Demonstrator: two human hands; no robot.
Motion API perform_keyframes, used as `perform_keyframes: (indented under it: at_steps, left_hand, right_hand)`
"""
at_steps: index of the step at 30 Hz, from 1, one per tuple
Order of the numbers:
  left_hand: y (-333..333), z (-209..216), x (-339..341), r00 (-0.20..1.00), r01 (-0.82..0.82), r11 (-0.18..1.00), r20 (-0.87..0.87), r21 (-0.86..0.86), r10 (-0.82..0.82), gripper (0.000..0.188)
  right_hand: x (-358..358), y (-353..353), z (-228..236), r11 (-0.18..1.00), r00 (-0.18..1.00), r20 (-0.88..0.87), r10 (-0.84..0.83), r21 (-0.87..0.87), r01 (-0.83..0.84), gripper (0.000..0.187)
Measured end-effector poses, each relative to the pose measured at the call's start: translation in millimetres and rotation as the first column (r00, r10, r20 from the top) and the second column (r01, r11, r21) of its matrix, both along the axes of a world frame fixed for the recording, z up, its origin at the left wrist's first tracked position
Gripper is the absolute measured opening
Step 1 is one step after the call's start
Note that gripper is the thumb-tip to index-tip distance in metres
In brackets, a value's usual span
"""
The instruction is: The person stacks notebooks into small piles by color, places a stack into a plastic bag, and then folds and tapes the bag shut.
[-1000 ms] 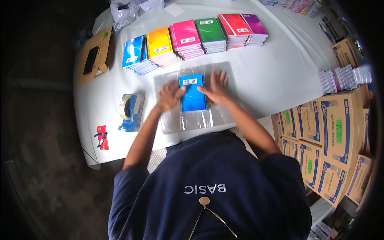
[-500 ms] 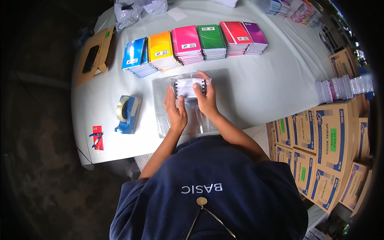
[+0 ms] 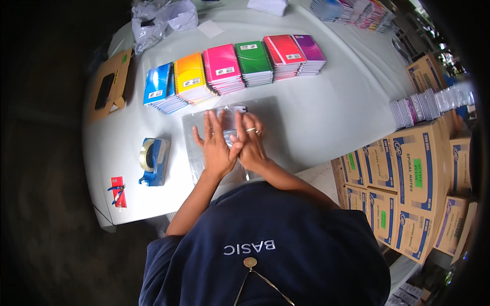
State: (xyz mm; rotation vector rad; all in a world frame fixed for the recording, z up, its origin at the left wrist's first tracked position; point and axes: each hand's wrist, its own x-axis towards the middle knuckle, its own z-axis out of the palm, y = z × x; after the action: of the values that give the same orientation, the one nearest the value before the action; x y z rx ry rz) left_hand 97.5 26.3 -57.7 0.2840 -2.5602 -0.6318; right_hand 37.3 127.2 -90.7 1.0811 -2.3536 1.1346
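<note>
A small spiral notebook bundle [image 3: 230, 120] lies under clear plastic film in front of me, mostly covered by my hands. My left hand [image 3: 218, 153] rests over its left part, fingers stretched and spread. At the right side, my right hand [image 3: 251, 145], with a ring on one finger, has its fingers bent around the wrapped bundle. Both thumbs meet near the bundle's near edge. Beneath lies a flat stack of clear plastic bags [image 3: 192, 133]. Just beyond stand stacks of spiral notebooks in a row: blue [image 3: 157, 84], yellow [image 3: 189, 70], pink [image 3: 221, 62], green [image 3: 251, 57], red [image 3: 282, 49] and purple [image 3: 308, 47].
A blue tape dispenser [image 3: 159, 162] stands left, near blue-handled cutters [image 3: 118, 193] on a red card. Farther left, a cardboard piece [image 3: 118, 84] holds a black object [image 3: 104, 92]. Cartons [image 3: 416, 168] are piled right, beside wrapped notebooks [image 3: 416, 108]. Crumpled plastic [image 3: 178, 18] lies at the back.
My left hand has moved from the bundle's left side onto its top, fingers now spread. My right fingers have curled more, and the hands have come together. The whole view has shifted slightly.
</note>
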Motion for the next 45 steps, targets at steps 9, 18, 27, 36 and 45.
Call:
perform_keyframes:
  at_steps: [9,18,27,36,45]
  left_hand:
    - [-52.2,26.9,-37.3,0.992,0.052,0.996,-0.119,0.073,-0.043,0.072]
    - [-45.6,19.9,-42.0,0.919,0.385,0.916,-0.14,0.118,-0.368,0.009]
    - [-33.5,14.4,-3.7,0.936,0.336,0.924,-0.042,-0.184,-0.349,0.02]
    - [-185.9,37.9,187.7,0.846,-0.53,0.845,-0.106,-0.074,0.522,0.069]
    - [-140.4,-72.6,211.2,0.783,-0.595,0.63,0.182,0.5,0.595,0.064]
  right_hand:
    - [-10.3,1.9,-1.2,0.987,0.98,-0.164,0.113,0.131,-0.092,0.04]
    - [-14.0,-1.1,-14.2,0.995,0.962,-0.262,0.082,-0.04,-0.095,0.046]
    - [-17.0,-8.5,-9.0,0.977,0.995,0.008,0.1,-0.192,-0.096,0.059]
    - [-24.4,3.0,-5.4,0.963,0.984,-0.076,0.159,-0.206,-0.171,0.053]
    - [-21.4,11.3,-9.2,0.977,0.988,-0.033,0.15,-0.147,-0.154,0.048]
